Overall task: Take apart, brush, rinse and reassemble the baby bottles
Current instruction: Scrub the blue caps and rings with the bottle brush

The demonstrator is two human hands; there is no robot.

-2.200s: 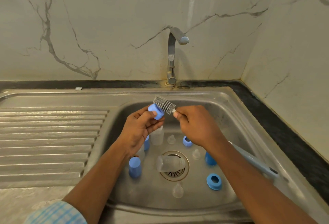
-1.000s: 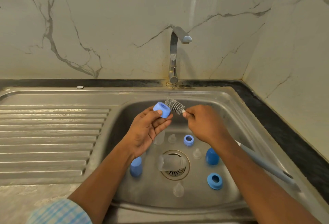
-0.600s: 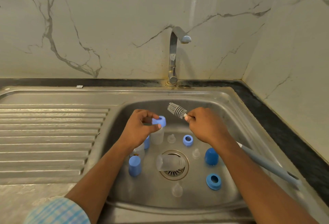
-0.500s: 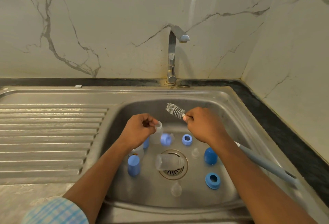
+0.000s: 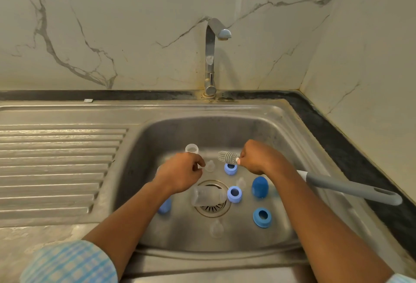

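Note:
My left hand (image 5: 181, 173) is low in the sink, its fingers curled round an upright clear bottle (image 5: 191, 149) whose open neck shows just above my knuckles. My right hand (image 5: 256, 159) grips the bottle brush; its grey bristle head (image 5: 227, 157) points left above a blue ring (image 5: 230, 169), and the grey handle (image 5: 351, 189) sticks out over the sink's right rim. On the sink floor lie two more blue rings (image 5: 234, 194) (image 5: 262, 217), a blue cap (image 5: 260, 187), another blue cap (image 5: 165, 206), several clear teats (image 5: 210, 166) and a clear bottle (image 5: 207, 196) on its side over the drain.
The steel sink basin (image 5: 171, 138) has a ribbed draining board (image 5: 56, 165) to its left. The tap (image 5: 211, 57) stands at the back centre and no water is running. Marble walls close off the back and right, and a dark counter strip (image 5: 351, 159) runs along the right.
My left hand let go of the blue ring, which now lies in the sink, then dropped down and took the upright clear bottle. My right hand lowered the brush towards the sink floor.

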